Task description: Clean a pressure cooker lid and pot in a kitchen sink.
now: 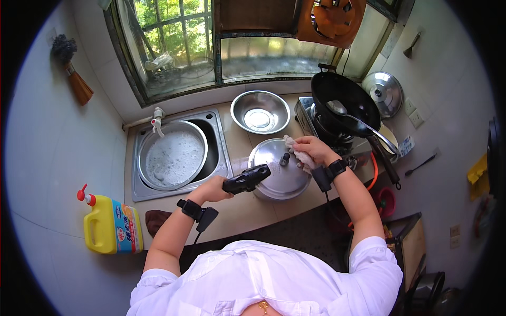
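Note:
A metal pressure cooker (272, 181) stands on the counter before me with its lid (269, 156) on. Its black handle (247, 179) points left, and my left hand (213, 189) grips the end of it. On the lid's right side, my right hand (312, 148) holds a crumpled pale cloth (302, 156) against the metal. A small dark valve (284, 158) sticks up near the cloth. Part of the lid's right edge is hidden by the cloth and my wrist strap.
Left is a steel sink (225, 158) holding a basin (205, 142) of sudsy water. Behind the cooker sits a steel bowl (237, 104). A black wok (355, 94) with a ladle (365, 124) rests tilted on the gas stove (304, 112). A yellow detergent jug (102, 225) stands left.

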Tool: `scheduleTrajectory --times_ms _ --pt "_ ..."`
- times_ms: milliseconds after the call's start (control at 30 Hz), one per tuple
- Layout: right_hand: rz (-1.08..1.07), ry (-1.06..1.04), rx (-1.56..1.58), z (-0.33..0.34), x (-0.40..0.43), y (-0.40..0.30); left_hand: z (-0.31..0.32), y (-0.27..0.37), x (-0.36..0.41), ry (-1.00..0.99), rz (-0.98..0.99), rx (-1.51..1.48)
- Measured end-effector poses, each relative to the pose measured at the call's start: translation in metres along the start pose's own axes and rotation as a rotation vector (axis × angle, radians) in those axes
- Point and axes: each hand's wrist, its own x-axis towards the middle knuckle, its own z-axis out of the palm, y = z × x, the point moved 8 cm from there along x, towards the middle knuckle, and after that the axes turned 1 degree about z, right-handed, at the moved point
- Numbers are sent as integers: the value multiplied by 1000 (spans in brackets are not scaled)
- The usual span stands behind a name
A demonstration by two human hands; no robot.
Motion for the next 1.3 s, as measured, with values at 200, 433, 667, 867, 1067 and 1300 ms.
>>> scheduleTrajectory --times_ms 200,433,667,867,1067,1300 --pt "-77 85 -312 1 3 -12 1 -6 0 -8 -29 18" --pt "-192 225 -401 -7 -1 -14 -2 2 -3 31 -7 5" --pt "-145 27 -212 1 -4 -7 -1 -2 3 -36 -48 14" --pt "-100 186 -277 -2 -1 -12 -3 -1 2 -33 -52 35" --pt "-236 263 -407 -13 3 -7 -1 0 -1 -13 -22 -29" --pt "-558 361 -621 -23 -24 -9 5 -7 2 -9 -13 12"
